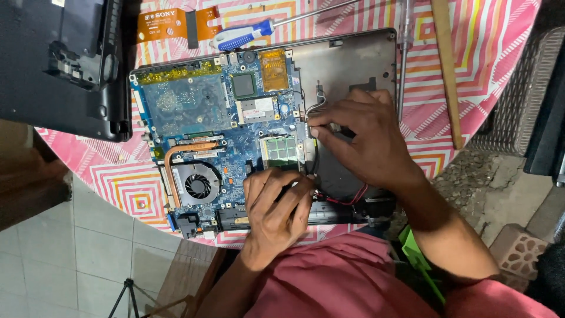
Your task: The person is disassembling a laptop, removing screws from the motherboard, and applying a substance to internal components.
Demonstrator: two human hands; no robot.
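Observation:
An opened laptop base (353, 59) lies on a round table, its blue circuit board (188, 106) bare. My right hand (368, 138) reaches in from the right and pinches a thin black wire (315, 156) beside the green memory module (279, 148). My left hand (276, 206) rests on the board's near edge. Its curled fingertips hold the lower end of the same wire. Red and black wires (344, 201) loop out just to its right. A round cooling fan (197, 184) with a copper heat pipe (176, 154) sits left of my left hand.
A blue-and-white-handled screwdriver (241, 36) and an orange flat ribbon cable (176, 25) lie behind the laptop. A black laptop cover (59, 65) sits at the far left. A wooden stick (446, 70) and a thin metal rod (405, 53) lie right, on the pink striped tablecloth (494, 53).

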